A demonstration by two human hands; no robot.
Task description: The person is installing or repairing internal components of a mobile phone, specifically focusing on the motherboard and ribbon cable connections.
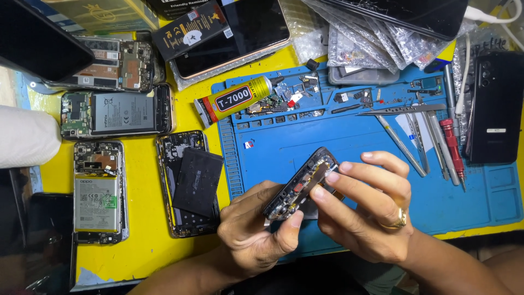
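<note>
Holding an opened phone [301, 184] between both hands, the left hand [256, 229] grips its near, low end and the right hand [365, 207] pinches its far side. It tilts up, above the blue mat [349, 134].

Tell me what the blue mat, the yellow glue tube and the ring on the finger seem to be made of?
Blue mat: probably soft silicone or rubber, matte, with moulded little compartments along its top. Yellow glue tube: looks like thin squeezable metal or plastic, glossy, flattened and crimped at its end. Ring on the right hand: shiny gold-coloured metal; which metal cannot be told.
</note>
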